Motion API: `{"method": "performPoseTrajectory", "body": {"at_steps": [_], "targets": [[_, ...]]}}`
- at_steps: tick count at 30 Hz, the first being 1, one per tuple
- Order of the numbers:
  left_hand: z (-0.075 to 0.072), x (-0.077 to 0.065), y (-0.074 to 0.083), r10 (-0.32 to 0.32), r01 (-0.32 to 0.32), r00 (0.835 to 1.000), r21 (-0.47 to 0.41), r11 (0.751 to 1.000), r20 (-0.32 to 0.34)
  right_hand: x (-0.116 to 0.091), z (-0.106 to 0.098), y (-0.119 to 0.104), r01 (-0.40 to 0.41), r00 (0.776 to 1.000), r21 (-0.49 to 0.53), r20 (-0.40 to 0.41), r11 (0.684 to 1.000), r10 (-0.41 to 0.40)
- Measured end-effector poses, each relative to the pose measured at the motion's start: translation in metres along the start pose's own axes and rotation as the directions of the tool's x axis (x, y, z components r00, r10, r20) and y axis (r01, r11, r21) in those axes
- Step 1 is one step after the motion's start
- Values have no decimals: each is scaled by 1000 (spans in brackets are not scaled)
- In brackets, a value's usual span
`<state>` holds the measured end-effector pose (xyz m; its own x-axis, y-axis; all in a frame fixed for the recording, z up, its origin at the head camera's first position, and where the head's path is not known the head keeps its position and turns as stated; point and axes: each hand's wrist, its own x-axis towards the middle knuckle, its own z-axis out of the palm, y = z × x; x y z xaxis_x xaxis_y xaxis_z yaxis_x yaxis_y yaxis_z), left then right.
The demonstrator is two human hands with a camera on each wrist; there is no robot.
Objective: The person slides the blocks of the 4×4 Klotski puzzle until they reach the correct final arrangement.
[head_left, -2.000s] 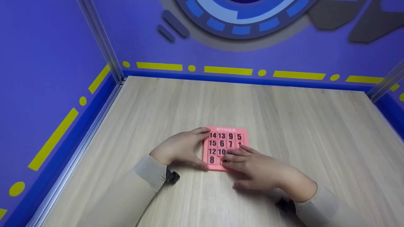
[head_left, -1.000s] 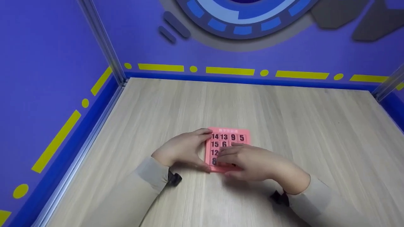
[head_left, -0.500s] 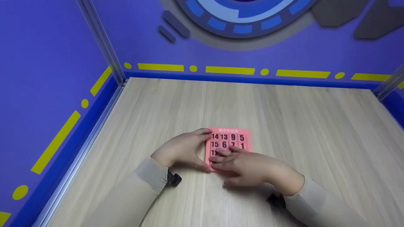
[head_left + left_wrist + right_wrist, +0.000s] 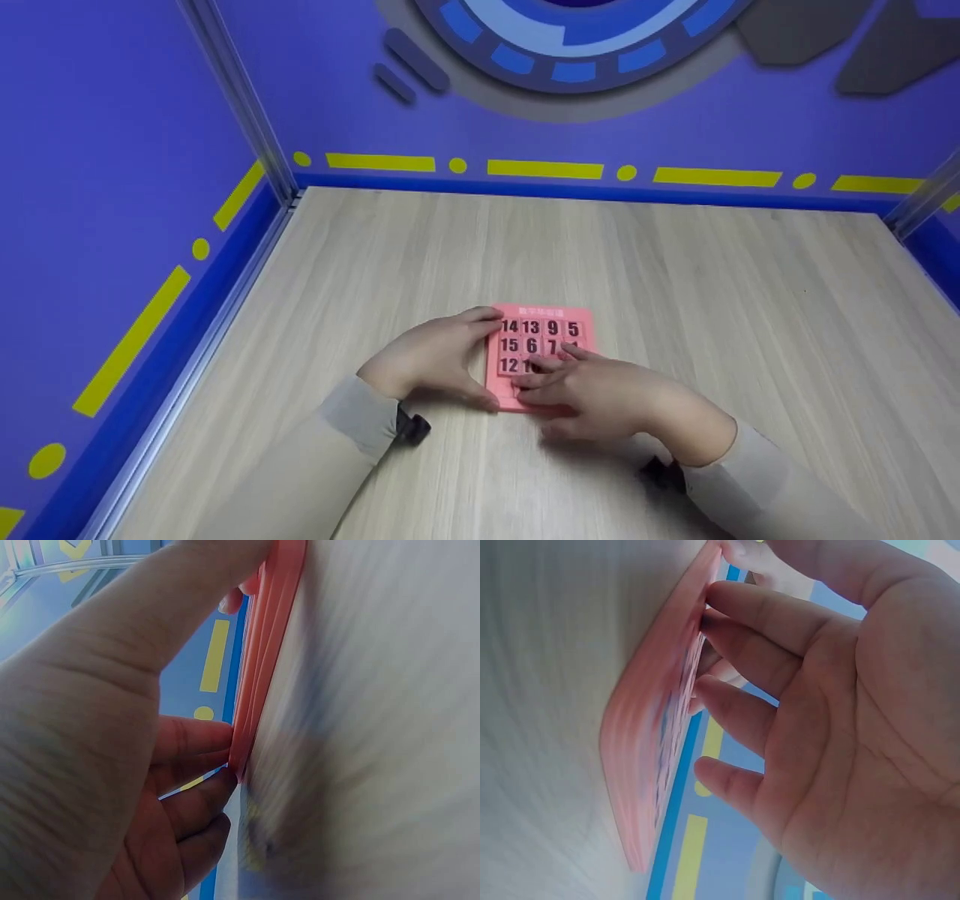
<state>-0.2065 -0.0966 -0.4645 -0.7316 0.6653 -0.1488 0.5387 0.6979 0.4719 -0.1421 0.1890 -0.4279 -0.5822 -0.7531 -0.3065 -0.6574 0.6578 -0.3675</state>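
Note:
A pink sliding number puzzle [image 4: 577, 313] with black numerals lies flat on the table. My left hand [image 4: 431, 352] grips its left side, thumb at the near corner and fingers at the far one. In the left wrist view, fingertips press against the end of the puzzle's edge [image 4: 262, 660]. My right hand [image 4: 607, 394] reaches in from the right, fingers extended, fingertips on the lower tiles. It covers most of the bottom row and part of the third. Tiles 14, 13, 9 and 5 show on top; the bottom-left spot [image 4: 505, 386] shows plain pink.
The wood-grain table [image 4: 390, 247] extends around the puzzle on all sides. Blue printed panels [image 4: 517, 135] with yellow dashes stand behind and at both sides. A metal post [image 4: 259, 127] rises at the back left corner. Dark straps [image 4: 412, 426] sit on the wrists.
My right fingers moved left over the bottom row, then back right. The 8 that showed at bottom left is no longer visible there. My left hand keeps its grip.

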Motion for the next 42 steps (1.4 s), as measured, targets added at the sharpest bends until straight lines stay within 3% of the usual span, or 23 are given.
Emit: {"method": "performPoseTrajectory", "body": {"at_steps": [13,19,23,31,42], "targets": [[2,0,-1,-2,3,1000,6,1000,-7,-5,-4,2,0,1000,-14,-14,1000,0],[1,0,0,-19,19,1000,2,1000,-5,4,-4,9,129,979,-71,-149,989,-139],[0,-1,0,-16,16,1000,2,1000,-7,16,-4,14,169,963,-15,-210,985,-169],[1,-2,0,-16,16,1000,-15,1000,8,30,-2,20,3,984,-22,-176,1000,-7],[-1,0,-2,22,-22,1000,-24,999,-3,31,3,16,-17,987,-51,-161,999,9]]}}
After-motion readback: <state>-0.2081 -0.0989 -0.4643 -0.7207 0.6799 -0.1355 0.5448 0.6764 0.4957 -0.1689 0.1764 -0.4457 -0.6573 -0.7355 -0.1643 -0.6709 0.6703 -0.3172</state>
